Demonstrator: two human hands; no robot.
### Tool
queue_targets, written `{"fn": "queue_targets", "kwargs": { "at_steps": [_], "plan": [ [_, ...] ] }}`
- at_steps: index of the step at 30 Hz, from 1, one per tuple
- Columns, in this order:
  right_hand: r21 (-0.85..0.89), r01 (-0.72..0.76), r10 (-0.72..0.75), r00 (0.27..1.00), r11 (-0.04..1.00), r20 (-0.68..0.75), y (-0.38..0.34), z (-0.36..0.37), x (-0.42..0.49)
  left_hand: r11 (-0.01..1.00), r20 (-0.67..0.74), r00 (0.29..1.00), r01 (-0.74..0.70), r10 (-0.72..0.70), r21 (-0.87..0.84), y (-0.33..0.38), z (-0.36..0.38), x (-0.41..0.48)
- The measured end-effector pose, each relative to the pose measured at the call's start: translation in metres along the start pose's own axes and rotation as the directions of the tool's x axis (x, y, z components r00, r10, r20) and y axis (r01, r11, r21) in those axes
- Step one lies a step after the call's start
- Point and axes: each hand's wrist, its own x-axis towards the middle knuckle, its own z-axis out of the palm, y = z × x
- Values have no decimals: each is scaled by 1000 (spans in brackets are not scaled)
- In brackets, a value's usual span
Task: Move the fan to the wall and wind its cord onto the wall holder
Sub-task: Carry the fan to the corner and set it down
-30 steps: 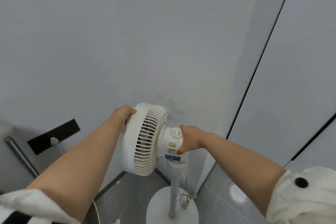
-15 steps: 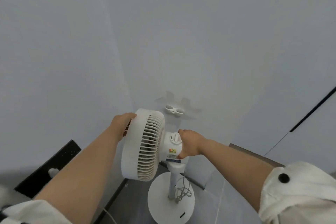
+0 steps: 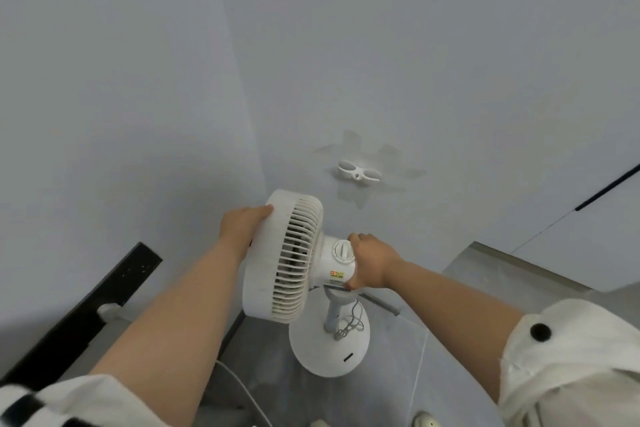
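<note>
Fan (image 3: 282,263), now nearer wall holder (image 3: 358,173), between left hand (image 3: 242,224) and right hand (image 3: 370,262)

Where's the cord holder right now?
In the head view the holder is fixed to the wall right of centre, just above the fan and the right hand, touching neither.

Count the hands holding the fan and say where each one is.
2. The left hand grips the cage rim of the fan; the right hand holds the motor housing behind the cage.
</note>
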Motion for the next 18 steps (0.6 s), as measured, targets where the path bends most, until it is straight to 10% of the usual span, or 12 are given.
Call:
{"fn": "queue_targets", "kwargs": {
  "at_steps": [18],
  "plan": [
    [43,-58,60,998,997,-33,10,72,54,997,33,998,48,-50,65,-56,5,72]
  ]
}}
